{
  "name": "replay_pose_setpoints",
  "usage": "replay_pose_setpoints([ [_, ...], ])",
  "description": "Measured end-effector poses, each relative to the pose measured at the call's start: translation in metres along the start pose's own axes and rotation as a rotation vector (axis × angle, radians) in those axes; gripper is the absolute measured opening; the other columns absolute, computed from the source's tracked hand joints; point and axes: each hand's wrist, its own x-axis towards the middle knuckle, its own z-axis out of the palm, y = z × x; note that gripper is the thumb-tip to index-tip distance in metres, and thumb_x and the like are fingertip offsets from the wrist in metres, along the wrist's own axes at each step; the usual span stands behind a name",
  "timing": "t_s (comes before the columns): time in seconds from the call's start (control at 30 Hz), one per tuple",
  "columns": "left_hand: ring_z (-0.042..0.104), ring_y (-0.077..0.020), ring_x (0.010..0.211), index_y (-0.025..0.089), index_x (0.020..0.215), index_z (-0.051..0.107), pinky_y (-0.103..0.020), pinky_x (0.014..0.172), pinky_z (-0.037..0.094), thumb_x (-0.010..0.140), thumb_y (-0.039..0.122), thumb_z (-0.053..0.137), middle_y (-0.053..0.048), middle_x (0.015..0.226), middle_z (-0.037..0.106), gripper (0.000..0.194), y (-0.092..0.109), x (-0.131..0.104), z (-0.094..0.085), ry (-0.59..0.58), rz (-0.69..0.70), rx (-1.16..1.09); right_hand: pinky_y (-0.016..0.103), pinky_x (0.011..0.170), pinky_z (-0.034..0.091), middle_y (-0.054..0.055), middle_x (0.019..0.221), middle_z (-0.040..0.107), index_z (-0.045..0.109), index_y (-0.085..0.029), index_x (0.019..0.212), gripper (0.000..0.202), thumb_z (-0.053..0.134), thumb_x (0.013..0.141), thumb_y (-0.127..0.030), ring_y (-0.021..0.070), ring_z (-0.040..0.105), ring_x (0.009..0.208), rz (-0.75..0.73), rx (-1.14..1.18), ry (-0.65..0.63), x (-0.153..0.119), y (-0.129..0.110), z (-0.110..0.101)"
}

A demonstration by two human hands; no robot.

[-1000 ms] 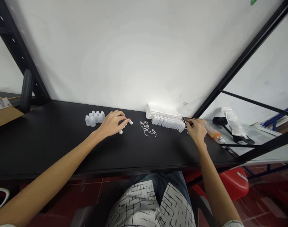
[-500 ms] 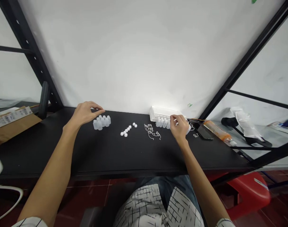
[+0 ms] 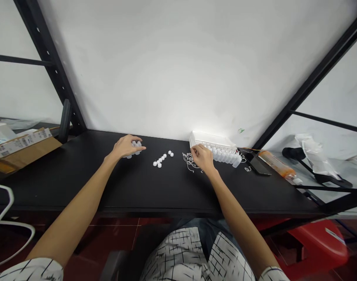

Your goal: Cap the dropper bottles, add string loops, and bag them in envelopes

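Note:
My left hand (image 3: pixel 126 147) reaches over a cluster of small translucent bottles (image 3: pixel 136 145) at the back left. Its thumb and forefinger are spread with bottle tops between them; the palm hides part of the cluster. Small white caps (image 3: pixel 160 160) lie in a short line on the table between my hands. On the right, my right hand (image 3: pixel 202 157) is closed, fingertips pinched above some loose white plastic rings (image 3: pixel 188 159). Whatever is in that pinch is too small to make out. Beside it stands a row of small bottles with white tops (image 3: pixel 225 156).
Behind the bottle row lies a white stack (image 3: pixel 212 138) against the wall. A dark phone (image 3: pixel 259 166) and an orange-and-clear bottle (image 3: pixel 278 166) are farther right. A cardboard box (image 3: pixel 23 150) stands at the left, by the black shelf post. The black table (image 3: pixel 166 191) ends near my lap.
My right hand has moved left from the bottle row to the white rings. My left hand has moved right over the bottle cluster, its thumb and finger parting. The view has shifted slightly.

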Motion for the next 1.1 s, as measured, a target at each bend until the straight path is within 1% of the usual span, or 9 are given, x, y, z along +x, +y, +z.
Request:
replay_pose_setpoints([
  [0.07,0.068,-0.034,0.088,0.022,0.095,0.078,-0.046,0.075,0.052,0.072,0.049,0.069,-0.014,0.093,0.074,0.037,-0.001,0.002,0.006,0.018,-0.043,0.006,0.027,0.06,0.034,0.006,0.083,0.068,0.069,-0.019,0.083,0.023,0.048,0.092,-0.025,0.0166,0.057,0.068,0.026,0.009,0.017,0.0,0.005,-0.003],
  [0.13,0.067,-0.0301,0.075,0.021,0.09,0.078,-0.042,0.066,0.052,0.073,0.045,0.068,-0.012,0.079,0.073,0.032,0.0,0.003,0.011,0.036,-0.063,-0.002,0.027,0.061,0.034,0.006,0.081,0.067,0.068,-0.019,0.082,0.023,0.048,0.091,-0.025,0.0163,0.056,0.066,0.039,0.021,0.027,0.0,0.008,-0.005],
  [0.2,0.066,-0.0273,0.071,0.021,0.089,0.078,-0.039,0.064,0.05,0.073,0.046,0.068,-0.011,0.075,0.073,0.031,0.003,0.003,0.015,0.038,-0.053,-0.007,0.028,0.062,0.035,0.006,0.08,0.066,0.068,-0.019,0.082,0.023,0.048,0.092,-0.025,0.0164,0.056,0.066,0.044,0.029,0.028,0.001,0.007,-0.007],
  [0.4,0.065,-0.0258,0.087,0.027,0.092,0.077,-0.032,0.069,0.047,0.076,0.044,0.068,-0.005,0.096,0.075,0.024,0.028,0.003,0.039,0.106,0.075,0.037,0.028,0.064,0.035,0.006,0.083,0.068,0.067,-0.019,0.08,0.021,0.05,0.092,-0.024,0.0173,0.058,0.072,0.048,0.042,-0.029,0.001,0.005,-0.007],
  [0.53,0.065,-0.0249,0.092,0.028,0.095,0.077,-0.03,0.068,0.045,0.08,0.042,0.066,-0.004,0.102,0.074,0.023,0.042,0.001,0.05,0.092,0.161,0.029,0.028,0.062,0.034,0.005,0.081,0.067,0.066,-0.019,0.079,0.02,0.051,0.092,-0.024,0.0175,0.059,0.073,0.044,0.035,-0.036,0.001,0.005,-0.006],
  [0.6,0.066,-0.0247,0.093,0.028,0.095,0.077,-0.03,0.068,0.045,0.082,0.042,0.065,-0.003,0.103,0.074,0.022,0.047,0.001,0.052,0.108,0.182,0.01,0.028,0.062,0.034,0.005,0.081,0.067,0.066,-0.019,0.078,0.021,0.051,0.092,-0.024,0.0183,0.059,0.075,0.037,0.033,-0.041,0.001,0.005,-0.006],
  [0.73,0.066,-0.0246,0.092,0.027,0.095,0.076,-0.03,0.069,0.045,0.082,0.043,0.065,-0.003,0.102,0.074,0.023,0.053,0.005,0.054,0.171,0.144,-0.029,0.027,0.061,0.034,0.006,0.081,0.067,0.066,-0.019,0.078,0.022,0.05,0.091,-0.024,0.0188,0.06,0.076,0.031,0.041,-0.05,0.001,0.006,-0.006],
  [0.93,0.065,-0.026,0.091,0.029,0.09,0.077,-0.032,0.069,0.046,0.079,0.045,0.068,-0.002,0.098,0.076,0.021,0.057,0.01,0.054,0.079,0.149,0.042,0.028,0.063,0.035,0.006,0.081,0.067,0.066,-0.02,0.078,0.022,0.049,0.091,-0.023,0.0191,0.06,0.076,0.029,0.048,-0.058,0.001,0.006,-0.006],
  [1.1,0.065,-0.0286,0.096,0.026,0.083,0.078,-0.038,0.081,0.048,0.079,0.04,0.069,-0.004,0.099,0.076,0.017,0.054,0.015,0.052,0.077,0.234,0.026,0.028,0.066,0.037,0.006,0.082,0.068,0.068,-0.019,0.079,0.021,0.05,0.09,-0.022,0.0194,0.061,0.077,0.041,0.047,-0.08,0.001,0.006,-0.009],
])
